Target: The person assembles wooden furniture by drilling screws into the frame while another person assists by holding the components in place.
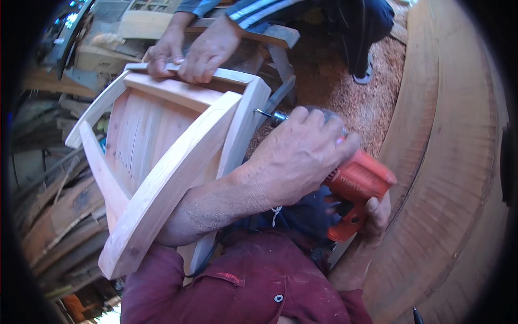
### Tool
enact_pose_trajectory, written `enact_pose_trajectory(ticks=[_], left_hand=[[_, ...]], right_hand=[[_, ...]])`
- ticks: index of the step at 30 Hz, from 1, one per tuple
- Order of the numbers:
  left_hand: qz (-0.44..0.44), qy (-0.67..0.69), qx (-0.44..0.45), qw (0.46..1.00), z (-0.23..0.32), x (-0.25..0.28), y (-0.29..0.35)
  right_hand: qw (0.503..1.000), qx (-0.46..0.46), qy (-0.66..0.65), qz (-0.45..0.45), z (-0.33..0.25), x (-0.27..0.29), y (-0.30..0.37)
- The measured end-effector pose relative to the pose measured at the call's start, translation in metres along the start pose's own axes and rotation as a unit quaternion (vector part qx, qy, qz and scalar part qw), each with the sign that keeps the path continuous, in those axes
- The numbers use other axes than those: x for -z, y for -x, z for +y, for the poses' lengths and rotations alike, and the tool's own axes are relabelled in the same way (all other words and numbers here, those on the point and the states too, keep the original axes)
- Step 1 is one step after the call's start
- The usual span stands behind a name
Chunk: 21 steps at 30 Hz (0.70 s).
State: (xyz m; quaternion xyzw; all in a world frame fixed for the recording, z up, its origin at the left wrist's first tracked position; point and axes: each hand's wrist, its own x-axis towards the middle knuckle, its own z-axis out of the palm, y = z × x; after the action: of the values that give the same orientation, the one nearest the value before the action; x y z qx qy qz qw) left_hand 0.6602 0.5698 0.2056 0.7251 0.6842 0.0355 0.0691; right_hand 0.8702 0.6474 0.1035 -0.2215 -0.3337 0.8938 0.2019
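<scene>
A red-orange power drill [364, 175] is between my two hands. My left hand [302, 151] wraps over its front, just behind the dark chuck [278, 118]. Lower down, my right hand [376, 218] is closed round the handle, its fingers partly hidden. The thin drill bit [262, 113] meets the side of a pale wooden post [247, 124] near its top. That post belongs to a bare wooden chair frame [172, 181] with curved pieces and a plank panel. My left forearm passes under the near curved piece. Another person's two hands [197, 56] grip the far rail.
Wide wooden boards [453, 162] run along the right side. Wood shavings [372, 102] cover the floor by the other person's foot [363, 73]. Offcuts and planks [65, 216] lie piled at the left. A wooden trestle [280, 51] stands behind the frame.
</scene>
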Motion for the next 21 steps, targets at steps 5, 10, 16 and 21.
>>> enact_pose_trajectory(ticks=[5, 10, 16, 21], left_hand=[[0.155, -0.095, -0.011, 0.983, 0.021, -0.006, 0.03], [0.144, -0.138, 0.061, 0.978, 0.062, -0.015, 0.199], [0.107, -0.198, 0.526, 0.82, 0.205, -0.029, 0.372], [0.136, -0.281, 0.612, 0.727, 0.249, -0.098, 0.428]], right_hand=[[0.992, 0.079, 0.101, 0.011, -0.011, 0.006, -0.015], [0.978, 0.094, 0.18, -0.044, -0.027, 0.023, -0.039], [0.951, 0.146, 0.264, 0.059, -0.043, 0.042, -0.042], [0.945, 0.139, 0.297, 0.007, -0.051, 0.032, -0.059]])
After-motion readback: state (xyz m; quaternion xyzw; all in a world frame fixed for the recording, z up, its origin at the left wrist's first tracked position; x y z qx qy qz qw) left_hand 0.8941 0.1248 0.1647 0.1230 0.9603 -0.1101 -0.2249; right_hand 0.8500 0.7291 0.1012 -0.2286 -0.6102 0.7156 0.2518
